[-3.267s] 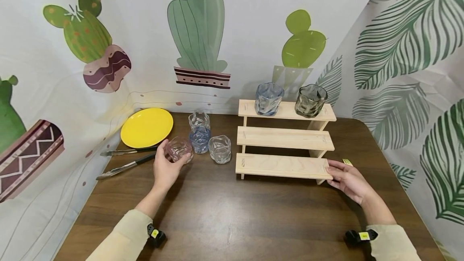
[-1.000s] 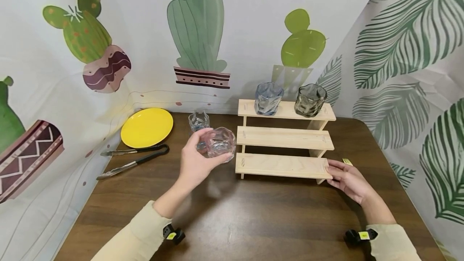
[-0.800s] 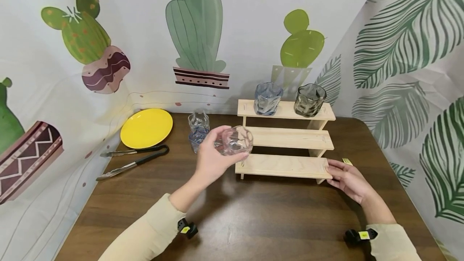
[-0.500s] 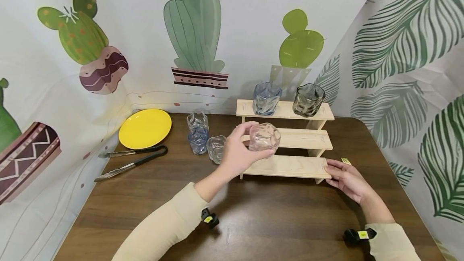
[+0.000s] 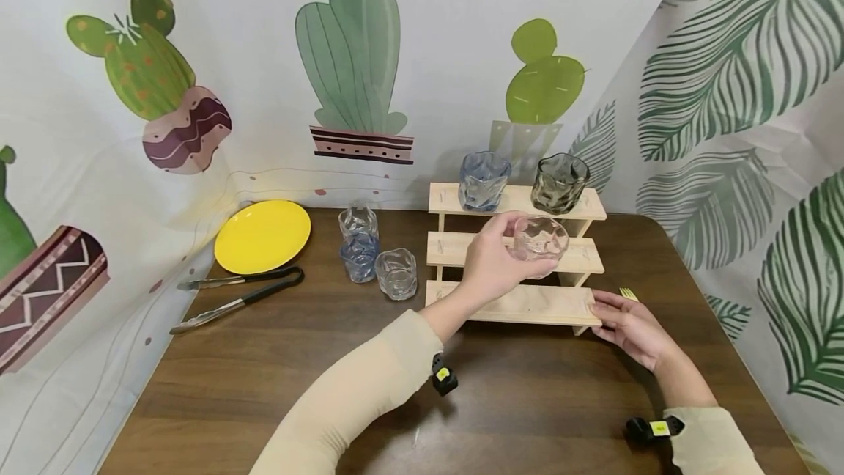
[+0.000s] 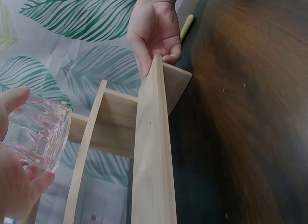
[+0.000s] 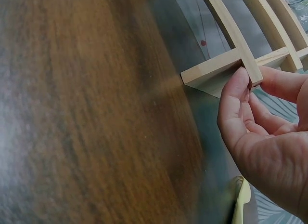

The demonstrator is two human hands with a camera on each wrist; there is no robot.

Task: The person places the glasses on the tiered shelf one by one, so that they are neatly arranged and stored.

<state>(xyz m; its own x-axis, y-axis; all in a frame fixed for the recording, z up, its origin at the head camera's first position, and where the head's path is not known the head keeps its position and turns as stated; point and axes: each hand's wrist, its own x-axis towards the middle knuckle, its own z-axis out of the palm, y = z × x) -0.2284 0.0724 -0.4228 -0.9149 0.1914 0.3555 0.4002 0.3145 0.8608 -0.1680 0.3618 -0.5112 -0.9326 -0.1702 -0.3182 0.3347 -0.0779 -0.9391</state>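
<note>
Head view: left hand [image 5: 491,259] pinches the pink-tinted glass [image 5: 542,240] between thumb and fingers; the glass is held up before the right half of the wooden rack [image 5: 521,305]; contact with the middle shelf cannot be determined; right hand [image 5: 633,332], at 4 o'clock from that glass, pinches the right end of the lowest shelf; on the top shelf stand a grey glass [image 5: 560,183] between 12 and 1 o'clock and a blue glass [image 5: 484,182] between 10 and 11; near 9 o'clock, on the dark table [image 5: 316,387], three more glasses [image 5: 396,275] stand close together; farther out at 9 lies a yellow plate [image 5: 264,237], with tongs [image 5: 240,297] at its 6 o'clock.

Left wrist view: the pink-tinted glass sits at 9 o'clock, gripped from two sides; right hand appears at 12.

Right wrist view: right hand, at 4 o'clock, has digits on both faces of the board end; a yellow utensil [image 7: 241,200] lies at 5.
</note>
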